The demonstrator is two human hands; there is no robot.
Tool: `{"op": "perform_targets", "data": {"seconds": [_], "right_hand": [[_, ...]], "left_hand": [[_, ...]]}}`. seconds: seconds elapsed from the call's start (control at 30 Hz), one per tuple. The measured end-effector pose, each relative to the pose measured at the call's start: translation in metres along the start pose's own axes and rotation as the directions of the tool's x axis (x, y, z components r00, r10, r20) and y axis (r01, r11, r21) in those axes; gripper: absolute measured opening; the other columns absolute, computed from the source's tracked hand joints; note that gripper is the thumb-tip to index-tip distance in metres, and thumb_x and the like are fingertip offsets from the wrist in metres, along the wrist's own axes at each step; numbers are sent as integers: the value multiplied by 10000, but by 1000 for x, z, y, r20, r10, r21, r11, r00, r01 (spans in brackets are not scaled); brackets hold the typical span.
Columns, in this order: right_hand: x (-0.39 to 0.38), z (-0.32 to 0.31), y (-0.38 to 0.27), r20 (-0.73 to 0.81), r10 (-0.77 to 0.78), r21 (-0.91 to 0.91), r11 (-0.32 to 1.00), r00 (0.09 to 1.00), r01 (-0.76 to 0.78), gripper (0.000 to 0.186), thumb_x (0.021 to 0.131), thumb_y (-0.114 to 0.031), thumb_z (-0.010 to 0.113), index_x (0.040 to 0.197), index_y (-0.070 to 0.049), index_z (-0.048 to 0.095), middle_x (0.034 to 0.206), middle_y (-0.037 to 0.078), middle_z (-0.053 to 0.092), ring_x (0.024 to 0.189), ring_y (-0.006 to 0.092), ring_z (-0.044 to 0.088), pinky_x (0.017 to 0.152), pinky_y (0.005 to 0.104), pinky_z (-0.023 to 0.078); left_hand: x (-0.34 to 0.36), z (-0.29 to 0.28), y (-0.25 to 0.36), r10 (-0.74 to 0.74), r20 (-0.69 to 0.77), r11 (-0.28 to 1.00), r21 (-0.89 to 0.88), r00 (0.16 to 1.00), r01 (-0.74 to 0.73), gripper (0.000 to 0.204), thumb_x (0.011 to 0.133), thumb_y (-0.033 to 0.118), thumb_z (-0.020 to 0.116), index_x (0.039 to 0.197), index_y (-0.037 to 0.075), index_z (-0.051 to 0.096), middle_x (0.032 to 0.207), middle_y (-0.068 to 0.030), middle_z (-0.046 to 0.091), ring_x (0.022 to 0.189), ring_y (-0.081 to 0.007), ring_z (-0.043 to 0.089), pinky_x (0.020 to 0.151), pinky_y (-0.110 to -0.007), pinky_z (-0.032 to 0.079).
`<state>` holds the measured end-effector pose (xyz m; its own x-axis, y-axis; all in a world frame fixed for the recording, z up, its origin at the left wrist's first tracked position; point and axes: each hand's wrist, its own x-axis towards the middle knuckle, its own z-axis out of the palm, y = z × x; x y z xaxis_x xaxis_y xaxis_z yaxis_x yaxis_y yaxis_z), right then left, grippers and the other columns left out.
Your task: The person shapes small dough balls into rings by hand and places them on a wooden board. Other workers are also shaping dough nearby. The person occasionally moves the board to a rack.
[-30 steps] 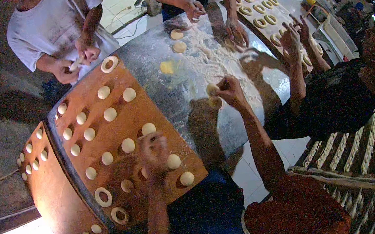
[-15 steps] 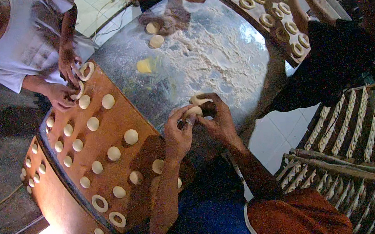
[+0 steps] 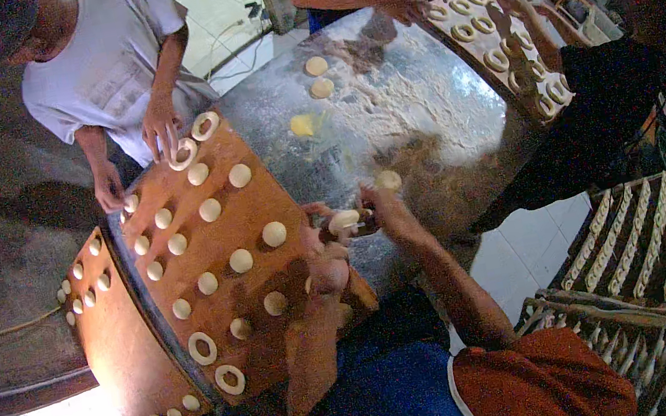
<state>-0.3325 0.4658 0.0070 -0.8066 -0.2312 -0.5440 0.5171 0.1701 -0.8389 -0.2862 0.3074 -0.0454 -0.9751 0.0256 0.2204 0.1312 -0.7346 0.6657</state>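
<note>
A small pale dough piece [image 3: 344, 222] is between my two hands, over the near edge of the floury metal table [image 3: 267, 135]. My left hand [image 3: 326, 254] is closed, its fingers curled against the left side of the dough. My right hand [image 3: 383, 215] grips the dough from the right, somewhat smeared by motion. Just beyond my right hand a round dough piece [image 3: 387, 181] shows against the tabletop. Left of my hands, an orange-brown board [image 3: 203, 231] bears several round dough pieces and some dough rings [image 3: 203, 348].
Across the board, a person in a white shirt [image 3: 110, 78] has a hand by a dough ring. Two other people work around a tray of rings [image 3: 489, 29] at the far right. A yellow scraper-like piece [image 3: 305, 125] lies on the table. Racks of dough [image 3: 638, 243] stand at right.
The view has shifted, moving most things rightward and lower. My hands have drawn nearer me, and a round dough piece now shows beyond the right one. The white-shirted person's hands have moved apart.
</note>
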Motion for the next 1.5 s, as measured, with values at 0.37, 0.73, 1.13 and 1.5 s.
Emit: {"op": "perform_targets", "data": {"seconds": [0.37, 0.73, 1.13, 1.5], "right_hand": [[-49, 124, 32, -105, -353, -122, 932, 930, 341, 633, 1045, -539, 437, 861, 31, 640, 620, 45, 472, 620, 174, 478, 573, 397, 410], [-89, 175, 92, 18, -526, -229, 826, 850, 515, 466, 1044, -394, 489, 1081, 52, 619, 838, 160, 608, 790, 292, 579, 749, 450, 478], [-96, 208, 165, 304, -818, -790, 70, 489, 609, 388, 1053, -232, 497, 1323, 39, 562, 1061, 230, 668, 981, 383, 643, 897, 475, 508], [-181, 285, 101, 306, -569, -343, 682, 764, 646, 452, 1065, -366, 473, 1179, 51, 604, 1056, 228, 648, 888, 256, 609, 675, 450, 481]], "left_hand": [[-82, -89, -28, 135, -446, 977, 208, 885, -44, 337, 1024, 232, 522, 1308, 51, 535, 1239, -141, 608, 1032, -287, 619, 928, -422, 520], [-147, -123, 21, 265, -369, 842, 538, 891, -28, 373, 1035, 158, 503, 1384, 27, 491, 1240, -229, 590, 1064, -409, 599, 896, -500, 508], [-217, -125, 64, 170, -307, 901, 432, 936, -22, 379, 1033, 158, 501, 1383, 12, 498, 1244, -236, 604, 1080, -400, 613, 912, -511, 506], [-267, -143, 96, 180, -374, 897, 442, 910, 4, 381, 1039, 176, 492, 1383, 14, 497, 1231, -228, 602, 1071, -390, 612, 903, -502, 511]]}}
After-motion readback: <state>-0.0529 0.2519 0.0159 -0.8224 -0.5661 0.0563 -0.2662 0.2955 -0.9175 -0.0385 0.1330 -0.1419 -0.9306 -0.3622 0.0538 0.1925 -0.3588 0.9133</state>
